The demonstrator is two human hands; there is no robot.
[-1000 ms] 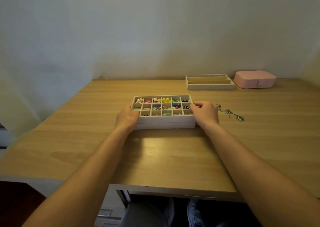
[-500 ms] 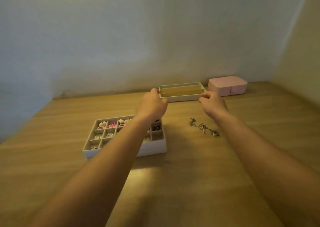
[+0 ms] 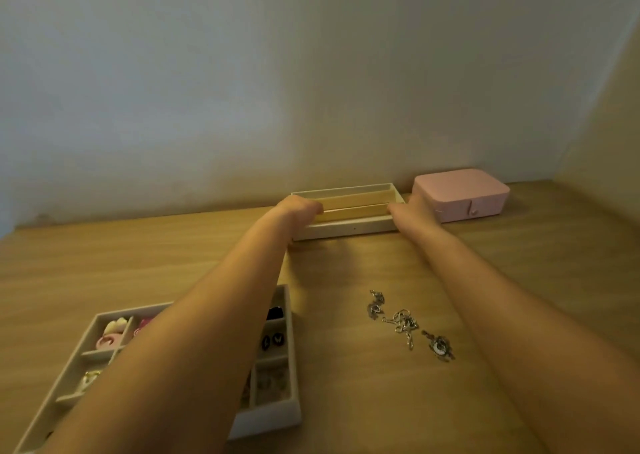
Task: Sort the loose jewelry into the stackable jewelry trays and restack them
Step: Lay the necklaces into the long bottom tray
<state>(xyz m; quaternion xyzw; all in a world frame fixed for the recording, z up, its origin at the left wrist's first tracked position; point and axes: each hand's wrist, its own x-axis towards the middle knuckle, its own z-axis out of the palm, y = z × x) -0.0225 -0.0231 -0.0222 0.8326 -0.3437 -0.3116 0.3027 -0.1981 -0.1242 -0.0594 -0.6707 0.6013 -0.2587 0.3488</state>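
The tray (image 3: 346,226) is white lined beige, box (image 3: 460,193) pink, chains (image 3: 403,323) silver, table (image 3: 138,256) wood-grained.

Table (image 3: 138,263) holds grid tray (image 3: 293,349), long tray (image 3: 353,228), chains (image 3: 403,323), pink box (image 3: 460,193)

White long-slot tray (image 3: 346,226) lies far back, gridded tray (image 3: 266,422) nearest, silver chains (image 3: 405,325) loose beside it, seemingly tangled.

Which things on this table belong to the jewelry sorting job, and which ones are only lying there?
Belong to the job: the long-slot tray, gripped at its ends by the left hand and the right hand; the grid tray holding small pieces; the loose silver chains.
Only lying there: the closed pink box beside the long-slot tray.
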